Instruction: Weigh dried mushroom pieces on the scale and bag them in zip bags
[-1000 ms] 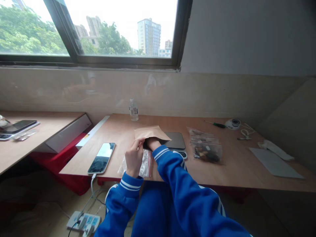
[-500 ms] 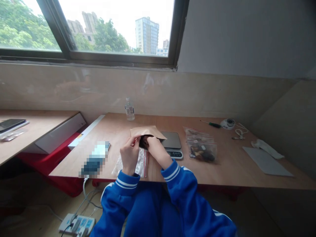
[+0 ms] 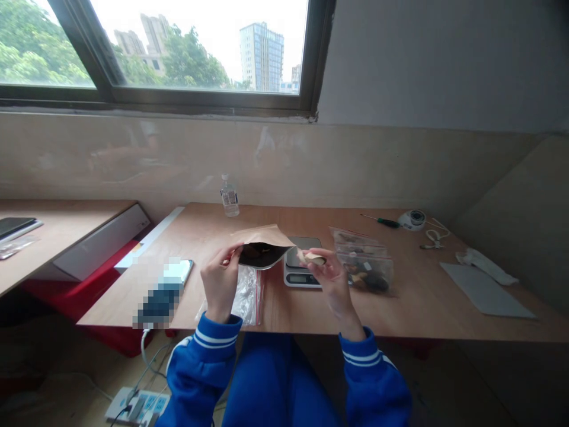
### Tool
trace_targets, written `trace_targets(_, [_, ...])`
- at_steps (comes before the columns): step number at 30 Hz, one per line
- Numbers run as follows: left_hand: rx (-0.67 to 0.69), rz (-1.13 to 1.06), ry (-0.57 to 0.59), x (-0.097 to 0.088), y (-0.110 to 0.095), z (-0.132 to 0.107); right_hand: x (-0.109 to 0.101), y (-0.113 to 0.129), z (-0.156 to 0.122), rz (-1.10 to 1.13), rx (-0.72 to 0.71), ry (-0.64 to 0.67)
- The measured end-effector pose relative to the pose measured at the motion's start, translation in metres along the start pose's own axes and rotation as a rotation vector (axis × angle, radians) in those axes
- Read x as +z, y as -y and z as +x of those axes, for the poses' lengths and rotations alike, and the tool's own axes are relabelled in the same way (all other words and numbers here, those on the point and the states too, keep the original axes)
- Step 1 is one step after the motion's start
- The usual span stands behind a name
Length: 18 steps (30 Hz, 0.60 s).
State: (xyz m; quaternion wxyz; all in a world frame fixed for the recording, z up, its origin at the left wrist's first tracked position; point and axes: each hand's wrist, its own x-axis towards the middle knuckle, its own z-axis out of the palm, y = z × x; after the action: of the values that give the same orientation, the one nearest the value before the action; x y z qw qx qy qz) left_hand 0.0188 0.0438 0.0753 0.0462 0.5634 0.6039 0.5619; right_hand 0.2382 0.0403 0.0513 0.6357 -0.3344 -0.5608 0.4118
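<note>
My left hand (image 3: 220, 281) pinches the bag (image 3: 262, 235) at its nine o'clock edge, above the table (image 3: 284, 309), mouth gaping toward six; with only that one-sided hold, I judge it could sag or tip and spill its contents. My right hand (image 3: 332, 284) pinches a pale bit (image 3: 316, 260) at the bag's three o'clock, by the scale (image 3: 288, 281); a loose fingertip grip could drop it. A careless swing toward two o'clock could knock the packets (image 3: 373, 276) beyond that hand.
</note>
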Motion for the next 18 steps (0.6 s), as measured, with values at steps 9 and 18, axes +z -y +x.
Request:
trace_targets(9, [-0.019,0.013,-0.027,-0.001,-0.001,0.001,-0.027,-0.08,0.056,-0.737,-0.03,0.077])
trace_targets(18, [-0.012,0.03,-0.038,0.004,-0.004,0.002,0.015,-0.013,-0.001,-0.61,-0.27,-0.108])
